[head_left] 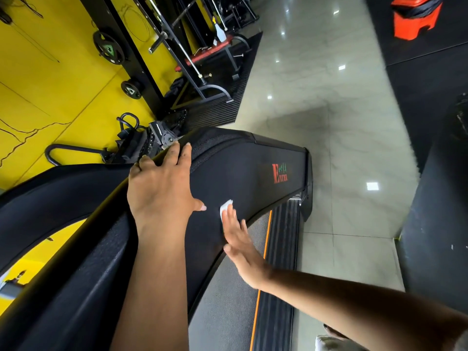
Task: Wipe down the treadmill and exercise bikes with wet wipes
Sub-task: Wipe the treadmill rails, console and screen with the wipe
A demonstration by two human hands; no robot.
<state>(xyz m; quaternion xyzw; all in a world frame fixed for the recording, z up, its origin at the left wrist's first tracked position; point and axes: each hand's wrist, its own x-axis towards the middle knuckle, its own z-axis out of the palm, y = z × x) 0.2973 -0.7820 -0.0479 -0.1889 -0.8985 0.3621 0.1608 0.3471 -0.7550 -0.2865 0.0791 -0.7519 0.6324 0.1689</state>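
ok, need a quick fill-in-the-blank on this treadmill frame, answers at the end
1. The right hand presses a ____ wipe against the treadmill cover with straight fingers.
2. The left hand rests on the cover's edge and holds ____.
3. The stripe beside the belt is ____.
4. The big letter in the logo on the cover is ____.

Missing words: white; nothing; orange; red.

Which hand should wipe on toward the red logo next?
Right: the right hand presses the wipe flat on the treadmill cover near the logo; the left hand only braces on the cover's edge.
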